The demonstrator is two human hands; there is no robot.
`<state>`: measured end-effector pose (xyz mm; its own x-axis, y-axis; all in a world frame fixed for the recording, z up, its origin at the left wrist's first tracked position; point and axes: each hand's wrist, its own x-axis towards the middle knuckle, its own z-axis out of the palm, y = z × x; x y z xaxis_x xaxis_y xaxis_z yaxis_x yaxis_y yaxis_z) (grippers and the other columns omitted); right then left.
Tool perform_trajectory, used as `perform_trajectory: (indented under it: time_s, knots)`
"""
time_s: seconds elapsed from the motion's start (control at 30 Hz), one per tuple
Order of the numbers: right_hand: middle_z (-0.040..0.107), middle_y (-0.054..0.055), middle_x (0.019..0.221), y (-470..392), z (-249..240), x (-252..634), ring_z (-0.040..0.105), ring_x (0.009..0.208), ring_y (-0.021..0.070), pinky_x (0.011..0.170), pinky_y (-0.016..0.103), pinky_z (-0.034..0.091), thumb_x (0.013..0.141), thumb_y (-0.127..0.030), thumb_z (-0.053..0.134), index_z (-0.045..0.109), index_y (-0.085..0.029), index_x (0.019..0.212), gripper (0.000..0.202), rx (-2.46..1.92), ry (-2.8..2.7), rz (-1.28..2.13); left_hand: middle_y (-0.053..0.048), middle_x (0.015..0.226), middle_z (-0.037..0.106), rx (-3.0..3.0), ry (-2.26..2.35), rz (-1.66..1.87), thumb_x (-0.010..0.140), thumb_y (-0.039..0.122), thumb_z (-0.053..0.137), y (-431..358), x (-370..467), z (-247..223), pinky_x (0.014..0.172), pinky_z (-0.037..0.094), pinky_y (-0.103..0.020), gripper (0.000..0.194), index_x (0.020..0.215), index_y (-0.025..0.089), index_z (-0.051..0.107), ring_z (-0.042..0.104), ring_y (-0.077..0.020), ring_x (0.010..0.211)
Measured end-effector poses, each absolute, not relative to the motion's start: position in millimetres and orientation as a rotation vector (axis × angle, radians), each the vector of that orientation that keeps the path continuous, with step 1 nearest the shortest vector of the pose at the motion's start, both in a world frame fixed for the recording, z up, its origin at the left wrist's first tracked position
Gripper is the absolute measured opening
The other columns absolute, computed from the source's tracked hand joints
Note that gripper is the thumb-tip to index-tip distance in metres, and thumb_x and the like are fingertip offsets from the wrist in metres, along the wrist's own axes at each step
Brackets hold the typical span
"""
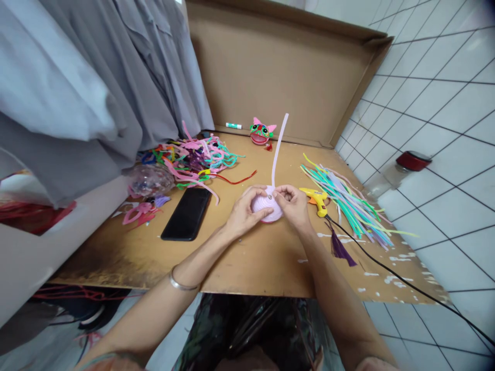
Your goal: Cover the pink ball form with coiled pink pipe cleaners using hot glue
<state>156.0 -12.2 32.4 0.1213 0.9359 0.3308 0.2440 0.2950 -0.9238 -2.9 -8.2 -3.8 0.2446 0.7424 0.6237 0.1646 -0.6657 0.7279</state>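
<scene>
At far left, a tangled heap of multicoloured fuzzy stems (204, 154); nearer, a flat black phone (186, 214). Now the left hand (244, 210), thumb and fingers curled round a round, ridged lilac disc (267, 204) at table centre! A long lilac fuzzy strip (280, 149) rises beyond, its foot pinched by the right hand (295, 205). Just right, a yellow glue gun (320, 200)!

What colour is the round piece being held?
The round piece: mostly pale lilac, in the head view.

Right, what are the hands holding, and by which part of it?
A round lilac piece: the left hand grips its left side; the right hand pinches its upper right, near the upright strip.
</scene>
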Motion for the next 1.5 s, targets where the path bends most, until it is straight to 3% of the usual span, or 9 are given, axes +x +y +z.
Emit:
perform_trajectory:
  time_s: [0.43,0.67,1.1,1.33,1.5]
  knots:
    - [0.056,-0.002,0.061,-10.9,29.2,156.2,0.046,0.056,0.0114,0.055,0.026,0.04,0.067,-0.042,0.062,0.06,-0.02,0.07,0.022,-1.193,-1.369,0.701,-0.015,0.127,0.062,2.126,0.853,1.43,0.087,0.035,0.066,-11.8,0.2,-3.4,0.103,0.047,-0.046,0.023,0.103,0.019,0.062,0.061,-0.0249,0.119]
    - [0.057,-0.001,0.062,-10.9,30.9,155.6,0.046,0.056,0.0113,0.055,0.026,0.041,0.066,-0.04,0.063,0.061,-0.02,0.07,0.021,-1.191,-1.358,0.731,-0.014,0.124,0.064,2.034,0.883,1.449,0.083,0.033,0.07,-11.5,1.4,-7.6,0.097,0.05,-0.04,0.038,0.113,0.019,0.051,0.063,-0.0237,0.114]
    - [0.055,-0.003,0.059,-11.4,29.6,155.7,0.044,0.053,0.0103,0.054,0.025,0.037,0.065,-0.04,0.068,0.06,-0.019,0.067,0.023,-1.146,-1.274,0.774,-0.014,0.13,0.06,2.095,0.838,1.429,0.088,0.035,0.064,-9.2,0.1,-6.7,0.105,0.046,-0.044,0.026,0.109,0.02,0.058,0.059,-0.0246,0.123]
    - [0.059,-0.001,0.06,-12.2,30.2,154.5,0.047,0.055,0.0108,0.053,0.024,0.037,0.064,-0.041,0.069,0.063,-0.018,0.067,0.024,-1.149,-1.242,0.798,-0.013,0.125,0.063,2.008,0.908,1.414,0.084,0.036,0.068,-9.9,0.2,-8.7,0.099,0.05,-0.04,0.049,0.126,0.019,0.048,0.063,-0.0246,0.114]
    - [0.056,-0.003,0.058,-12.4,30.9,154.8,0.045,0.054,0.01,0.053,0.024,0.036,0.063,-0.041,0.07,0.063,-0.018,0.066,0.024,-1.143,-1.229,0.808,-0.013,0.13,0.061,2.116,0.86,1.419,0.088,0.034,0.064,-9.8,-0.5,-6.5,0.105,0.046,-0.043,0.031,0.115,0.02,0.056,0.059,-0.0247,0.122]
